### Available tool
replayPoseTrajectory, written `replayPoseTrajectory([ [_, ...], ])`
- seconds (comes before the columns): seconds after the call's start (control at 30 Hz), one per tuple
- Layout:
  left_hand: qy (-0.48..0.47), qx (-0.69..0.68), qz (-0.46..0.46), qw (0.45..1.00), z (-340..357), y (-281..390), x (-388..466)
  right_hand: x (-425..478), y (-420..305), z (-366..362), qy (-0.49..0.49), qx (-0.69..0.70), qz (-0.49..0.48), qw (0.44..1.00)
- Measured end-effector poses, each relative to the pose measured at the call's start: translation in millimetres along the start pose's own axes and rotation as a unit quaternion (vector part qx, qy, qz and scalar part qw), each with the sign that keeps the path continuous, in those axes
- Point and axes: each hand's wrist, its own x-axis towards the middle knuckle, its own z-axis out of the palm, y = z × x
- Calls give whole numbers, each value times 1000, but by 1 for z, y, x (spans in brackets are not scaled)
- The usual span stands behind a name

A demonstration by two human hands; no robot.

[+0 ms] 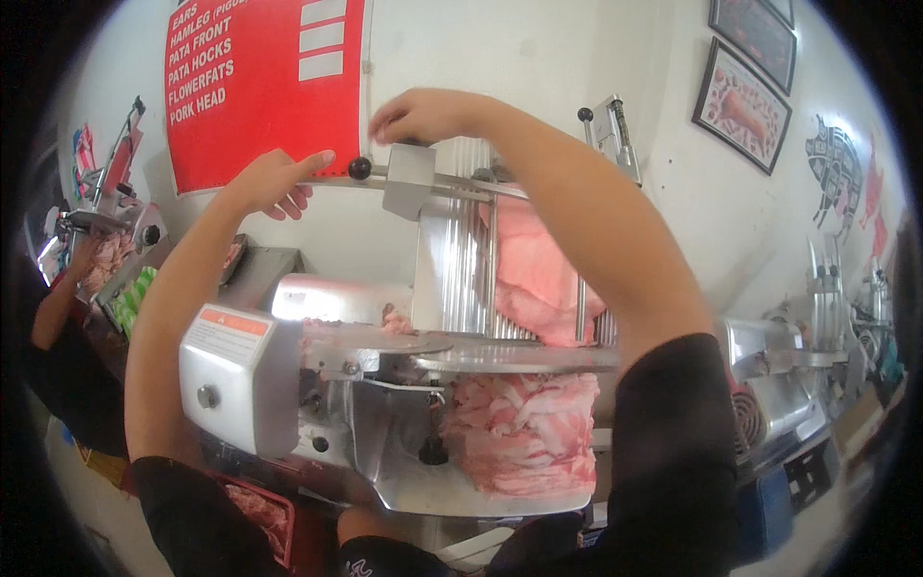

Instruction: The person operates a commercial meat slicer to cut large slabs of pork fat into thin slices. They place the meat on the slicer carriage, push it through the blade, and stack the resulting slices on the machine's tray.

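Note:
A metal meat slicer (238,382) stands before me. My left hand (277,184) is raised at its upper left, fingers apart and nothing in it, near the slicer's round black knob (360,168). My right hand (418,119) is bent over the top of a square metal block (409,180) on the slicer's rod; whether it grips anything is hidden. A slab of pink raw meat (533,267) lies on the ribbed carriage (454,267), behind metal bars. Below the round blade (519,355), a tall pile of thin meat slices (523,433) rests on the slicer's metal plate (483,501).
Another person's arm (61,303) reaches to a second slicer (108,216) at the far left. A red tray of meat (288,530) is low on the left. More slicers (771,368) stand at the right. A red sign (267,108) hangs on the wall.

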Motion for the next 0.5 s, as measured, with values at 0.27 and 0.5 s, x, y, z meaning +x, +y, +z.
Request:
replayPoseTrajectory([
  [0.27, 32, 52, 20, 998, 3, -4, -1, 55, -34, 33, 2, -417, 241, 876],
  [0.5, 2, 163, 32, 986, -5, -4, 3, 56, -64, 25, -137, -400, 306, 853],
])
